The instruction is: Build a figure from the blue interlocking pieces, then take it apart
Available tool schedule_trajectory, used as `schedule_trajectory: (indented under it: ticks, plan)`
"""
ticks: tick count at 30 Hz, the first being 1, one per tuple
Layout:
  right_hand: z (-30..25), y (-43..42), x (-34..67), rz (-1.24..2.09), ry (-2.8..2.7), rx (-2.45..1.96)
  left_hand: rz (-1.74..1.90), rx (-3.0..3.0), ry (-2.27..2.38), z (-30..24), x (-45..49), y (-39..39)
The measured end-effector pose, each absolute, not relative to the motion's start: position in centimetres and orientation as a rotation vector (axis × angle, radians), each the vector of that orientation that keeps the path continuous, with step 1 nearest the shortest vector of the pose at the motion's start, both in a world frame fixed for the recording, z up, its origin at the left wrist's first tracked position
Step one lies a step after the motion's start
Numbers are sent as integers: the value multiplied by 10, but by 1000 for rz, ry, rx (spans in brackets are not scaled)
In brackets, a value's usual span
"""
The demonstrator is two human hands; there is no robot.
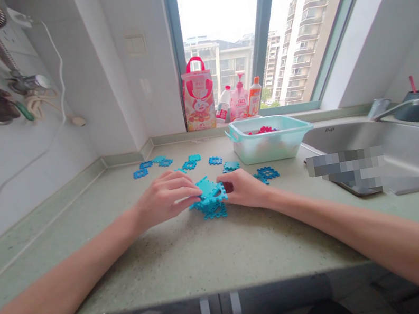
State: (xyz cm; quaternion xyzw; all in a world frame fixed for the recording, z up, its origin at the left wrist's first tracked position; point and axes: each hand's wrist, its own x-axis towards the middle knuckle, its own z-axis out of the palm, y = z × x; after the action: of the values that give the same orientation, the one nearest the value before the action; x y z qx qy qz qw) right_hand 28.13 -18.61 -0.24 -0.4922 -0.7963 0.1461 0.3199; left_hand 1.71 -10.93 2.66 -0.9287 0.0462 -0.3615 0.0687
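Observation:
A half-built block of blue toothed puzzle tiles [211,197] stands on the pale green counter [194,256]. My left hand [164,199] grips its left side with curled fingers. On the right side, my right hand [243,187] closes on the same block. Several loose blue tiles [188,163] lie scattered behind it, and one more blue tile [266,173] rests just right of my right hand.
A pale green plastic tub [268,139] holding red pieces sits behind the tiles. A steel sink [385,149] lies to the right. A pink gift bag [198,97] and bottles [242,99] stand on the window sill. Pipes and a cable hang on the left wall.

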Motion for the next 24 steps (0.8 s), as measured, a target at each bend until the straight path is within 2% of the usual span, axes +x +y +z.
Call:
schedule_trajectory:
  ticks: [12,20,24]
  plan:
    - [-6,-186,278,440,-1969,-1347,-1116,-2844,111,19,20,-110]
    - [-7,-184,279,740,-1842,-1328,-1154,-2865,155,17,22,-106]
    - [-8,-183,280,774,-1847,-1319,-1166,-2866,136,15,23,-106]
